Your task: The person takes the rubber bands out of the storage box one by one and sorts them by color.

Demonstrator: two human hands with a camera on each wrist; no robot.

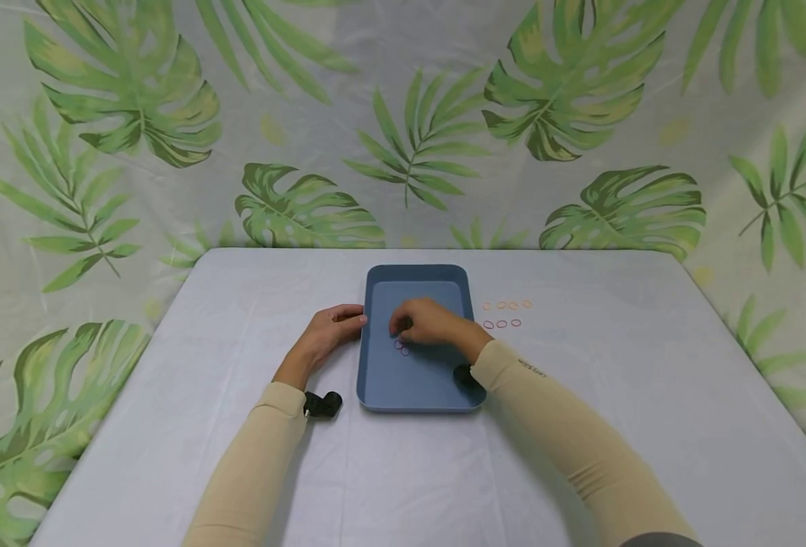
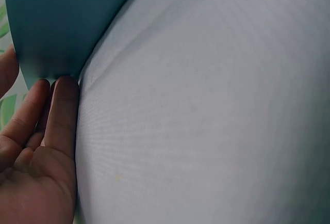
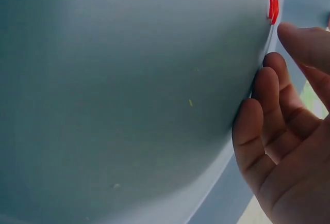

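Note:
A blue-grey rectangular tray [image 1: 375, 384] stands on the white table. My left hand [image 1: 330, 332] is at its left side, and in the left wrist view its straight fingers [image 2: 63, 108] touch the outer wall. Over the middle of the tray is my right hand [image 1: 430, 323], fingers pointing down. In the right wrist view those fingers [image 3: 248, 123] rest lightly bent on the tray floor, with nothing visible between them. Small red rings [image 1: 406, 352], like thin rubber bands, lie just below the right hand; in the right wrist view red bands [image 3: 273, 7] are beside the thumb.
Right of the tray, a row of several orange rings [image 1: 513, 305] lies on the white tablecloth [image 1: 614, 365]. Nearer is a row of three red rings [image 1: 501, 324]. A leaf-patterned curtain [image 1: 430, 213] hangs behind the table's far edge.

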